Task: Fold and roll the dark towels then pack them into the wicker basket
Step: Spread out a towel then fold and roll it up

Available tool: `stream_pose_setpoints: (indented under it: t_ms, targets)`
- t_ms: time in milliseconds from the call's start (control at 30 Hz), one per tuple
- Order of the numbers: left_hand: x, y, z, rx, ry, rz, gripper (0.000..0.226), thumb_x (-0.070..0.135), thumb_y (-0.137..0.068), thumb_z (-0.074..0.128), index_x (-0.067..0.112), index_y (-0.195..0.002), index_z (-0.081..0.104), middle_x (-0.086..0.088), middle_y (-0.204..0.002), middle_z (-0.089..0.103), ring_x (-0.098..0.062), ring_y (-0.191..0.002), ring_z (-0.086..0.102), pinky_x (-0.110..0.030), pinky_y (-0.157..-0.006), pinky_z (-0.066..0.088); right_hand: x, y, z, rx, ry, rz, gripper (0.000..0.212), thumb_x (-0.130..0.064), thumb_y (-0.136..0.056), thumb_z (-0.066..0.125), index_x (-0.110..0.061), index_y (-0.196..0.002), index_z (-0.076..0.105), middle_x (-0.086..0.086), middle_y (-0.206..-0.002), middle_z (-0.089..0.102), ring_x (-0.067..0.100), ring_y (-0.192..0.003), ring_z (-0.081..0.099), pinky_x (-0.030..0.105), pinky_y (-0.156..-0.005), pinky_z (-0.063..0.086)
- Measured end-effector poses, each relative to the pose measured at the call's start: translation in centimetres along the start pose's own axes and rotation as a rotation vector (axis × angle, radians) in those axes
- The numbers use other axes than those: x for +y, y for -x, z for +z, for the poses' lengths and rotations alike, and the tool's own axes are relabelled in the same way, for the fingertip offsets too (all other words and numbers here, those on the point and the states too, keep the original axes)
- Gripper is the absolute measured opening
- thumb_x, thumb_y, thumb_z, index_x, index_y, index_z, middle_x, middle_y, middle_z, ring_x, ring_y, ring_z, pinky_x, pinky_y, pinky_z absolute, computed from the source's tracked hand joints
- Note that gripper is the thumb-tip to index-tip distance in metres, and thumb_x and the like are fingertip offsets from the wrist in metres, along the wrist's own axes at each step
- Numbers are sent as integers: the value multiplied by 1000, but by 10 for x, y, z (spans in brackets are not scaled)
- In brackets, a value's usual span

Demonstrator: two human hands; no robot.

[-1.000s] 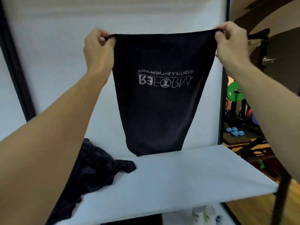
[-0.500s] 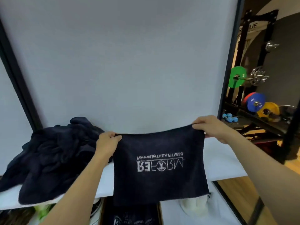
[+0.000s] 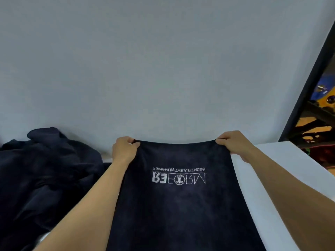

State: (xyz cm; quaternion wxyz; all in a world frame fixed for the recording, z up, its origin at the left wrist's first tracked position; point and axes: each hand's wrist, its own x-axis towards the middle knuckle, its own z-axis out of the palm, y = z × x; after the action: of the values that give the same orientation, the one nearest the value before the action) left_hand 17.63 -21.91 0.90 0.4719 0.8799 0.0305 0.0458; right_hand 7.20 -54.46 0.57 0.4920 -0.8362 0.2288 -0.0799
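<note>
A dark towel [image 3: 179, 205] with a white logo, upside down to me, lies spread on the white table [image 3: 262, 169], stretching from the far edge toward me. My left hand [image 3: 124, 149] pinches its far left corner. Gripping the far right corner is my right hand [image 3: 233, 144]. A heap of more dark towels [image 3: 45, 169] sits on the table to the left. No wicker basket is in view.
A pale grey wall [image 3: 163, 69] rises right behind the table. A black frame post [image 3: 308, 84] stands at the right, with gym equipment [image 3: 324, 98] beyond it. The table's right part is bare white.
The towel hung high in the air, then came down; now it is laid flat over the table with both hands still on its far corners.
</note>
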Motion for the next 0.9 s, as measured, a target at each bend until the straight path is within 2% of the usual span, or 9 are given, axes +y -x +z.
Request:
stream_pose_setpoints:
  t_ms: [167, 300, 400, 467, 567, 633, 733, 833, 900]
  targets:
    - [-2, -21, 28, 72, -126, 31, 7, 20, -93, 62, 13, -90, 61, 1, -85, 56, -17, -83, 49, -28, -74, 37, 18, -32, 28, 160, 202, -113, 12, -19, -91, 63, -11, -94, 72, -1, -91, 66, 16, -88, 54, 24, -76, 36]
    - [-15, -18, 27, 19, -284, 51, 21, 28, -90, 66, 10, -83, 58, -2, -85, 61, -21, -80, 54, -31, -68, 40, 23, -33, 39, 262, 374, -114, 16, -21, -93, 59, -8, -93, 67, 3, -91, 65, 21, -86, 55, 27, -72, 37]
    - [-20, -12, 24, -112, -322, 12, 36, 34, -88, 67, 8, -69, 51, -5, -70, 56, -19, -66, 52, -28, -52, 35, 19, -26, 46, 196, 562, -47, 29, -35, -94, 56, -7, -87, 54, 13, -101, 59, 33, -99, 56, 34, -74, 43]
    - [-15, -8, 25, -153, -273, 14, 37, 25, -87, 69, 6, -64, 47, -7, -65, 52, -19, -61, 48, -27, -50, 34, 15, -23, 48, 127, 610, 15, 31, -39, -95, 55, -8, -93, 54, 14, -111, 52, 34, -106, 53, 37, -82, 45]
    - [-8, -3, 23, -154, -157, -33, 13, 10, -81, 73, 0, -82, 65, -14, -82, 63, -25, -78, 57, -32, -68, 47, 9, -23, 48, 73, 539, 41, 28, -29, -90, 60, -12, -73, 46, 9, -92, 54, 29, -88, 53, 30, -64, 42]
    - [-4, 2, 20, -157, -71, -72, 15, 5, -81, 72, -1, -94, 67, -12, -88, 65, -27, -86, 60, -33, -71, 49, 1, -19, 46, 50, 432, 43, 29, -19, -89, 61, -10, -67, 43, 4, -75, 51, 26, -78, 50, 27, -53, 33]
    - [1, 14, 10, -161, 43, -122, 21, 2, -84, 67, 13, -99, 57, -3, -92, 58, -24, -91, 56, -32, -75, 47, -4, -4, 39, 51, 179, 43, 15, -11, -86, 62, 0, -79, 54, 13, -82, 58, 28, -80, 55, 29, -64, 41]
    - [-3, 30, -6, -191, 56, -140, 13, -3, -82, 65, 7, -89, 60, -14, -92, 64, -32, -89, 62, -41, -80, 54, -1, 21, 27, 55, 52, 68, 23, -8, -83, 66, 7, -98, 60, 22, -99, 66, 34, -89, 63, 36, -70, 50]
    - [-7, 46, -17, -198, 51, -136, 12, -6, -81, 64, 6, -82, 62, -18, -87, 66, -34, -84, 64, -43, -77, 55, 3, 41, 17, 25, 37, 92, 25, -9, -84, 67, 5, -103, 60, 23, -103, 66, 32, -85, 61, 41, -72, 53]
